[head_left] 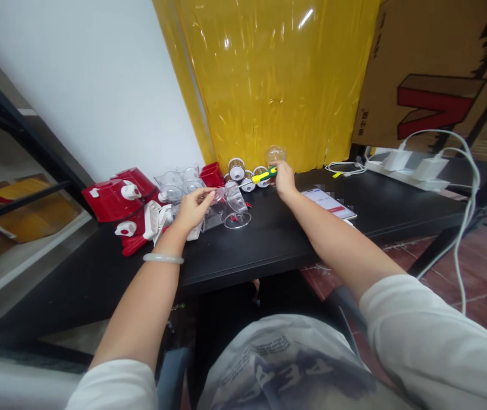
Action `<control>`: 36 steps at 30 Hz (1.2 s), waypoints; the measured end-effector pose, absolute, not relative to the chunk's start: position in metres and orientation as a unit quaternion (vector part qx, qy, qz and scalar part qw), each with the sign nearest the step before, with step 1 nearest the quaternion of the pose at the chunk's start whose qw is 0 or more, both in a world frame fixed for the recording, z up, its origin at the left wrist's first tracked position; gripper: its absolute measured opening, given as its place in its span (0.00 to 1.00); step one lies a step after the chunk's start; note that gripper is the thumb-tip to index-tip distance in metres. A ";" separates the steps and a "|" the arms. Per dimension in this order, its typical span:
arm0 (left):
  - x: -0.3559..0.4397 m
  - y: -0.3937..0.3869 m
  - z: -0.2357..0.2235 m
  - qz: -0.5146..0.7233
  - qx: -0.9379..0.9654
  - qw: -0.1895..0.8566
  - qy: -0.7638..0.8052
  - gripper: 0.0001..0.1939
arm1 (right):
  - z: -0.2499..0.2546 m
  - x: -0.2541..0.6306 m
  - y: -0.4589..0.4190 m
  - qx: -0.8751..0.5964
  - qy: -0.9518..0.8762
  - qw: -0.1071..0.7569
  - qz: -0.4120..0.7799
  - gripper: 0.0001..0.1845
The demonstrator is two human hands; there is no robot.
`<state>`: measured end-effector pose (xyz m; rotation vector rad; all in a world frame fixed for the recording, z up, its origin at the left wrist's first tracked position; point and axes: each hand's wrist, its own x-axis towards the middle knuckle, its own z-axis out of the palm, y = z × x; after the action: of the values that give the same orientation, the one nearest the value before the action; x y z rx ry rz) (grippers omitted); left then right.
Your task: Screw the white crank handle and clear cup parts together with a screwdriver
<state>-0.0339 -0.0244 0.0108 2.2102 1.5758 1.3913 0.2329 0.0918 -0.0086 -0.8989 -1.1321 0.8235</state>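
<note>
My right hand (285,179) is closed around a screwdriver (264,175) with a yellow and green handle. Its thin shaft points left, toward my left hand (193,208). The fingers of that hand are pinched on a clear plastic part (219,195), whose full shape I cannot make out. Just right of it stands a clear plastic container (235,199), and a clear ring-shaped rim (237,220) shows below. Behind the screwdriver sit several metal-rimmed cylinders (237,169). A clear round piece (275,154) is beyond my right hand.
Red housings (114,200) with white knobs are piled at the left of the black table (243,253), beside clear cups (175,183) and a red box-shaped part (211,175). A phone or tablet (331,204) lies right. Farther right are a power strip (412,173) with cables and a cardboard box (431,74).
</note>
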 end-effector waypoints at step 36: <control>-0.033 -0.026 0.011 0.459 0.721 0.052 0.517 0.26 | -0.008 0.233 0.085 -0.414 -0.527 0.671 0.316 0.19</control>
<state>-0.0334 -0.0257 0.0115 2.1920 1.5711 1.3961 0.2334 0.0853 -0.0084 -0.9334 -1.1872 0.7121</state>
